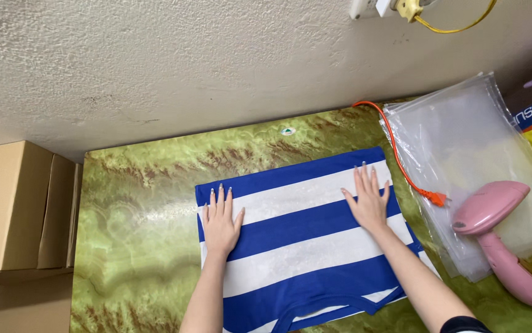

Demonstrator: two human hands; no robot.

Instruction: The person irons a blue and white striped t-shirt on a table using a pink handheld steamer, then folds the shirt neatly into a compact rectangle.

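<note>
A folded garment with broad blue and white stripes (303, 246) lies flat on a green marbled table (136, 209). My left hand (220, 221) rests palm down on its left part, fingers spread toward the far edge. My right hand (367, 200) presses flat on its right part, near the upper right corner. Neither hand holds anything. The garment's blue neckline shows at the near edge, between my forearms.
A stack of clear plastic bags (475, 160) lies at the right, with a pink handheld steamer (500, 237) on it. An orange cord (401, 160) runs along the bags. Cardboard boxes (13, 209) stand left of the table. A textured wall (185, 61) is behind.
</note>
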